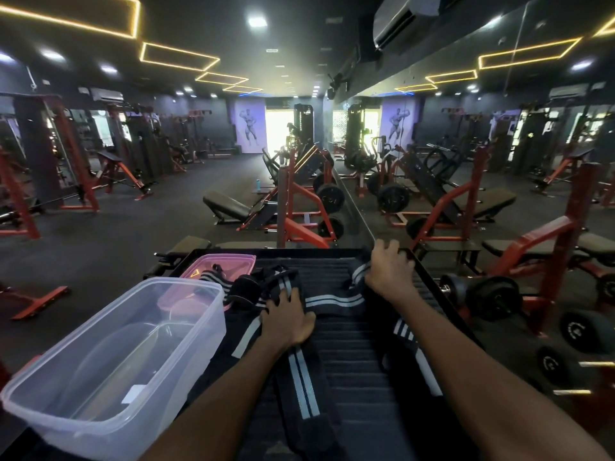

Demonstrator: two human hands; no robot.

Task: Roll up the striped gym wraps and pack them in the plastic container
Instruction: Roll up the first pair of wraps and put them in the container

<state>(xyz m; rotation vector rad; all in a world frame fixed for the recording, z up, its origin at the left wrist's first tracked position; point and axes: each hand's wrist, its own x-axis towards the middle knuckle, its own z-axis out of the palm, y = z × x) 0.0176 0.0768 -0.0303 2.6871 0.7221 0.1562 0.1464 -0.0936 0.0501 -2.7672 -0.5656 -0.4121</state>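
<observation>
Both arms reach out over a black ribbed platform (352,354), and the striped gym wraps (332,299) are strewn across it, black bands with pale stripes running their length. The left hand (288,322) lies on top of one wrap near the middle, fingers spread over the fabric and pressing it down; below that hand a long strip (301,387) runs toward the near edge. The right hand (389,269) is farther out, at the far right corner of the platform, its fingers curled round a bunched end of a wrap (the stripes show just to the left of the knuckles). Between the two hands a stretch of wrap lies flat, stripes up.

At near left sits the clear plastic container (43,399), open, nothing rolled inside it. Just beyond it, touching or nearly so, lies a pink lid (233,261), with more tangled wraps (246,287) heaped at its right edge. Another striped piece (404,331) pokes out beside the right forearm.

Off the right side of the platform, dumbbells (479,292) rest on the dark floor. Red-framed gym machines (296,207) fill the room beyond, doubled in a mirror wall (499,104) on the right.
</observation>
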